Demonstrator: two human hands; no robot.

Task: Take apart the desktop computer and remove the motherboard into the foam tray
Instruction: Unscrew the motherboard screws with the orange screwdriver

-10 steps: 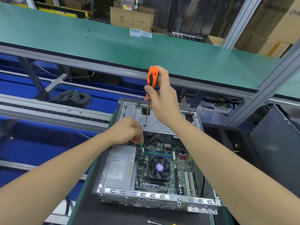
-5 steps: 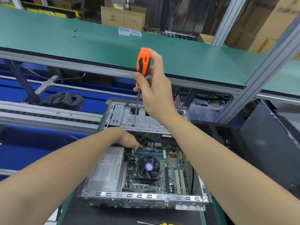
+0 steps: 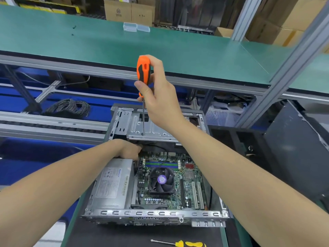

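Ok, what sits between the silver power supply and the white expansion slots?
The black CPU fan with a purple centre sticker, mounted on the motherboard, lies between the power supply and the white expansion slots. The head view shows it.

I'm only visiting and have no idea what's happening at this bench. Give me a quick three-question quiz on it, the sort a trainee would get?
1. What does the right hand grip? A) an orange screwdriver B) pliers C) a cable
2. True or false: the motherboard sits inside the open case.
3. Fill in: the second screwdriver, lying on the black mat in front of the case, has a ____ handle.
Key: 1 A; 2 true; 3 yellow.
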